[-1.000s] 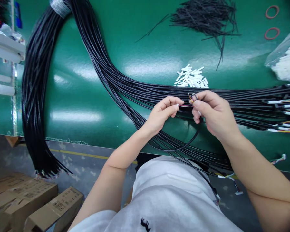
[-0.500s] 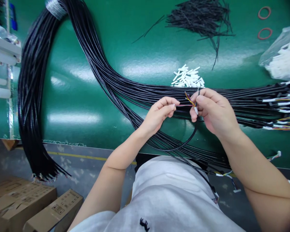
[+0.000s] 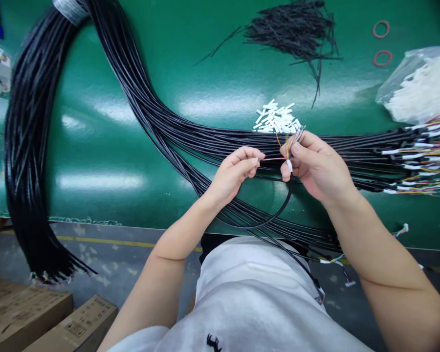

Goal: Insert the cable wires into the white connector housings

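Between my two hands is the end of one black cable (image 3: 286, 200), its thin coloured wires (image 3: 288, 145) fanned out above a short white sleeve (image 3: 289, 165). My right hand (image 3: 311, 161) pinches this end, thumb and fingers closed by the sleeve. To its left, my left hand (image 3: 238, 171) is closed on the tips of thin pink and white wires (image 3: 273, 159), drawn out straight sideways. The wire tips are hidden in those fingers. Just beyond the hands lies a small pile of white tube pieces (image 3: 277, 118).
A thick bundle of black cables (image 3: 132, 83) curves across the green table (image 3: 161, 205), its left end hanging over the front edge. Farther back lie black strips (image 3: 288, 34), two reddish rings (image 3: 382, 58) and a plastic bag of white pieces (image 3: 421, 88). Cardboard boxes (image 3: 73, 325) stand below.
The whole view has shifted, so the scene sits farther left. Several coloured wires now spread up against my right fingers; the pink and white ones stay stretched to my left hand.
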Demonstrator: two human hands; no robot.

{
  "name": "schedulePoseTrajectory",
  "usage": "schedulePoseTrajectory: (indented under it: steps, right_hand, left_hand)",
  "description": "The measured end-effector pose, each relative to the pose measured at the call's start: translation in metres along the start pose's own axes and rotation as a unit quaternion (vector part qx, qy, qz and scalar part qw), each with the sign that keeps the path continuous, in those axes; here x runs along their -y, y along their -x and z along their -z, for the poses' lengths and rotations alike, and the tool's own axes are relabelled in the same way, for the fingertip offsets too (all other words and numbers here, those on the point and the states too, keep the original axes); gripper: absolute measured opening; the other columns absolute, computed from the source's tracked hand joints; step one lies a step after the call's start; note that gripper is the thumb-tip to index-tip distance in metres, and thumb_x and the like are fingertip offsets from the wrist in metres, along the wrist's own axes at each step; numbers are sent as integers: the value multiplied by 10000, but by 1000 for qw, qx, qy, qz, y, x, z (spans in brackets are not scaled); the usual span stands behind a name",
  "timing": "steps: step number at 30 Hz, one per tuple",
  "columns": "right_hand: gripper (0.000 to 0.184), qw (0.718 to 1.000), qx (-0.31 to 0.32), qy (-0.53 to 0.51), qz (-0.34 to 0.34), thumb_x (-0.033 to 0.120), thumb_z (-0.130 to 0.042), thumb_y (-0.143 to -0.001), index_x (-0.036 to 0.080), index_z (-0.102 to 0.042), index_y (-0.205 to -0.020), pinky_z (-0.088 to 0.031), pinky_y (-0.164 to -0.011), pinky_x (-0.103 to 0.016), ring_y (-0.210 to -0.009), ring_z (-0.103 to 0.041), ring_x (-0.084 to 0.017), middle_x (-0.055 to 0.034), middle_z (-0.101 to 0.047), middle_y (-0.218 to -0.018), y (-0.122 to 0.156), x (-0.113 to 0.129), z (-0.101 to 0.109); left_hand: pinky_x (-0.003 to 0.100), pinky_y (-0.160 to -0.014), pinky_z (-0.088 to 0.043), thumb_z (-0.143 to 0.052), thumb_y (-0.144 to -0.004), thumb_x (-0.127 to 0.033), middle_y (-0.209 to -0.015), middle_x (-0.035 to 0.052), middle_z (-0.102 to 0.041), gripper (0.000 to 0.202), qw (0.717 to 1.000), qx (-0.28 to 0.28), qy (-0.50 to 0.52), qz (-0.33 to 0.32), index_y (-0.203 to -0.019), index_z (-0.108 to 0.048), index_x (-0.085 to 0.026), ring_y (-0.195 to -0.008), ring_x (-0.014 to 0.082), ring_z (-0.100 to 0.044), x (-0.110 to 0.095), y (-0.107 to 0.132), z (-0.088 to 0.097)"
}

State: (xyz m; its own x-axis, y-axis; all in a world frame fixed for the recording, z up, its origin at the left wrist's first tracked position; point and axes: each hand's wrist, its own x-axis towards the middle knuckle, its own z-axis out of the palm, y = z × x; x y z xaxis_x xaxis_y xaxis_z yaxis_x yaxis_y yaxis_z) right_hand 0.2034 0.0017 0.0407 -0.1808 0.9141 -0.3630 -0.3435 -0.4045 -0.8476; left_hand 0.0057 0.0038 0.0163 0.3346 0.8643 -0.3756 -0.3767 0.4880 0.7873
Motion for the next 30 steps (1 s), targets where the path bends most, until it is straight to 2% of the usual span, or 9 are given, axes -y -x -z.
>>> schedulePoseTrajectory:
  steps: [3,10,16,20,23,26,30]
  right_hand:
    - [422,1000,-2,5,1,482,-972,-739,224,-651,-831,-513,-451,-217,-482,-627,-70,61,-621,-789,1,-1,0]
    - [324,999,-2,35,5,337,-927,-773,220,-626,-804,-473,-450,-223,-463,-625,-81,66,-578,-715,3,-2,-1]
    - [336,998,-2,47,41,339,-940,-779,213,-630,-796,-389,-425,-221,-456,-628,-65,40,-659,-809,3,-1,-1]
    - [339,999,-10,25,45,369,-947,-772,226,-641,-801,-421,-420,-229,-460,-629,-79,39,-665,-781,3,-2,-2]
    - [341,998,-11,23,59,376,-948,-759,224,-647,-804,-459,-410,-237,-475,-644,-82,26,-717,-878,3,-4,-2]
    - [325,997,-16,29,76,308,-938,-765,225,-625,-792,-497,-417,-240,-490,-656,-80,25,-728,-933,3,-5,-3]
    - [309,994,-31,25,97,234,-910,-773,243,-603,-801,-495,-406,-229,-470,-644,-74,57,-679,-857,2,-6,-4]
  left_hand:
    - [147,-601,-438,-812,-778,-247,-758,-26,-644,143,1000,1,0,1,-880,-765,-159,-623,20,-533,0,-1,1]
    - [138,-593,-430,-825,-757,-248,-741,-35,-635,160,1000,1,4,-1,-866,-759,-151,-603,11,-530,0,-1,0]
    - [149,-582,-400,-877,-771,-343,-699,-47,-590,247,1000,16,-15,-11,-872,-751,-157,-591,16,-499,0,-1,-1]
    - [160,-574,-373,-902,-773,-401,-687,-52,-572,303,999,19,-28,-17,-874,-747,-160,-587,19,-478,1,-1,-1]
    - [165,-578,-364,-909,-773,-409,-704,-50,-582,310,999,20,-36,-24,-876,-749,-164,-595,20,-483,2,-1,-1]
    - [173,-582,-360,-903,-781,-413,-710,-50,-583,308,999,23,-41,-26,-883,-750,-166,-596,22,-480,3,-1,0]
    - [186,-594,-374,-883,-796,-401,-714,-54,-569,288,998,27,-52,-26,-892,-744,-168,-606,29,-475,4,0,0]
